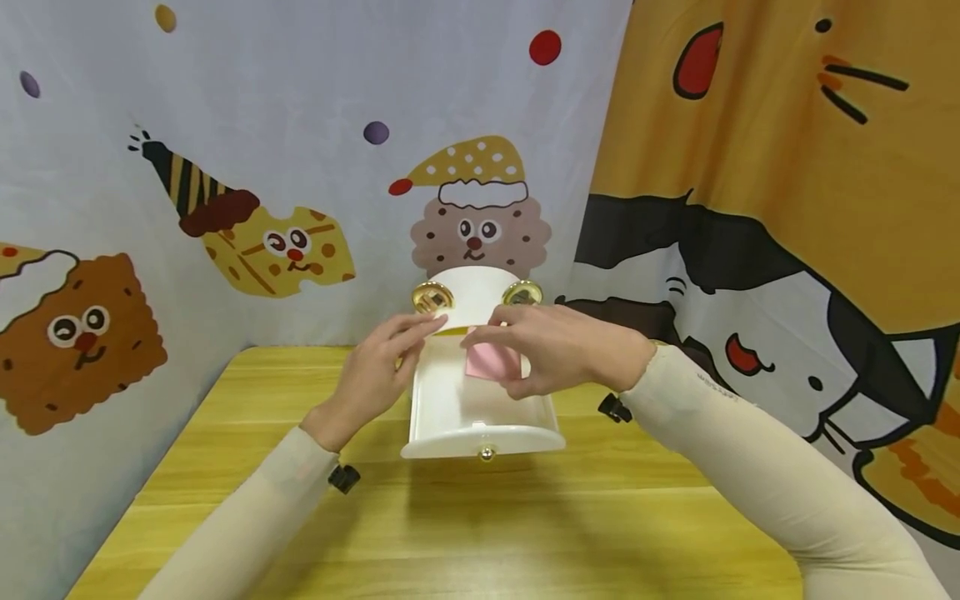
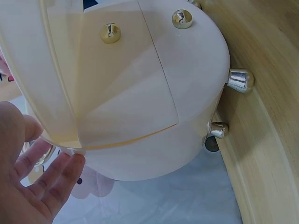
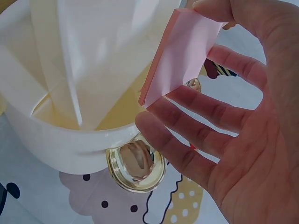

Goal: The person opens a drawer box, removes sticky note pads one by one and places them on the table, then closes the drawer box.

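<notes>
A white rounded box [image 1: 480, 292] with gold trim stands in the middle, its drawer [image 1: 442, 408] pulled out toward me. My right hand [image 1: 562, 346] pinches a pad of pink sticky notes [image 1: 492, 363] between thumb and fingers, above the drawer. In the right wrist view, the pad [image 3: 182, 56] is tilted, its thick edge facing the box. My left hand [image 1: 373, 367] is at the box's left side. Seen from the left wrist, its fingertips [image 2: 74, 161] touch the box's edge, beside the drawer's side.
A gold knob [image 1: 487, 454] is on the drawer front. Two round gold pieces [image 1: 432, 297] flank the box top, and gold feet [image 2: 240, 80] support it on the wooden table [image 1: 480, 533]. A cartoon-printed cloth [image 1: 300, 100] hangs behind.
</notes>
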Demonstrator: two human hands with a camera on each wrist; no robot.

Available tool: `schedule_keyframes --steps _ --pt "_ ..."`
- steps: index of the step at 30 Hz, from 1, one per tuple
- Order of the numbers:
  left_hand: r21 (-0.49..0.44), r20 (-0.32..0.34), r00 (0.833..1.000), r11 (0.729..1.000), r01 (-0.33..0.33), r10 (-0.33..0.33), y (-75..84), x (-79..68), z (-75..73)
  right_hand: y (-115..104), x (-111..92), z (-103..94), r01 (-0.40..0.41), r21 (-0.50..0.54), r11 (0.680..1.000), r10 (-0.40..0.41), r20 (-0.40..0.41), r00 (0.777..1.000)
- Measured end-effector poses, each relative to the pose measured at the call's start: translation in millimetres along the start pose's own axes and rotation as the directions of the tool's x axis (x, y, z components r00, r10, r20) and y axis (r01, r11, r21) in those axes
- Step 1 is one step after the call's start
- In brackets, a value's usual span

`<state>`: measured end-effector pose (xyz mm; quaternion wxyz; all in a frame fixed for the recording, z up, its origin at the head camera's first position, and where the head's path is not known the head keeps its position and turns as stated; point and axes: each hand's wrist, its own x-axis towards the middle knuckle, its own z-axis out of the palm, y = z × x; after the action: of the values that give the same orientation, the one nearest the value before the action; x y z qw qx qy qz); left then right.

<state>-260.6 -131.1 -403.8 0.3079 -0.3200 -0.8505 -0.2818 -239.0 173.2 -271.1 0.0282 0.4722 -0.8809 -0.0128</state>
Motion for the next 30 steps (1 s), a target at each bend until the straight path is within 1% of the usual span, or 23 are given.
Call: schedule_keyframes --steps 12,22,30 --pt "-0.009 -0.022 1.0 1.0 -0.013 0.013 -0.8 -0.2 1.0 5 -11 -3.0 -0.052 0.029 0.998 0.053 -0.016 0.998" --pt "-0.007 -0.006 1.0 1.0 -0.001 0.001 3.3 2.3 -1.3 10 -23 -6.7 -0.112 0.049 0.992 0.113 -0.023 0.993" --pt "-0.009 -0.022 1.0 1.0 -0.003 0.003 2.5 -0.4 -0.6 16 -31 -5.0 -0.128 0.068 0.989 0.13 -0.038 0.991"
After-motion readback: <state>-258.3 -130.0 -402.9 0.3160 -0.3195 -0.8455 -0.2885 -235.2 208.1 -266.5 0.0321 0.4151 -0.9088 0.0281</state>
